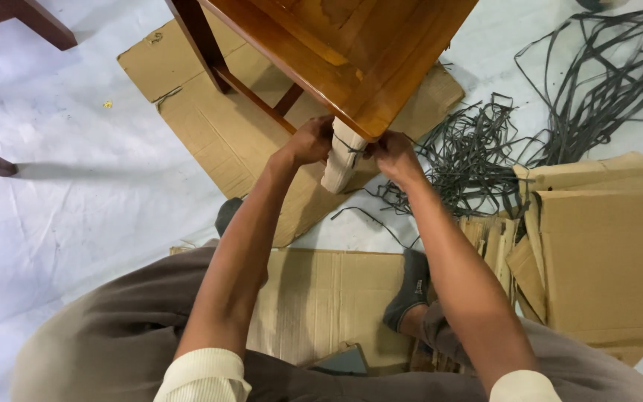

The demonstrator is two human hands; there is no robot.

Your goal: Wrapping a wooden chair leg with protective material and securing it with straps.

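Gripping a cardboard-wrapped table leg [342, 158] at the near corner of a wooden table [351, 52]: left hand [308, 141] and right hand [392, 154], one on each side, fingers closed on a dark strap [347, 144] round the wrap. Beneath: flattened cardboard sheets [210, 112] on white floor [61, 193]. Right: loose grey straps [485, 149], stacked cardboard [604, 253].

Wooden table [351, 52] top beyond frame

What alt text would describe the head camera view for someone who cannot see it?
Both hands, left hand and right hand, grip a cardboard-wrapped leg of a wooden table, tied with a dark strap. Flat cardboard sheets and loose dark straps lie around on the pale floor.
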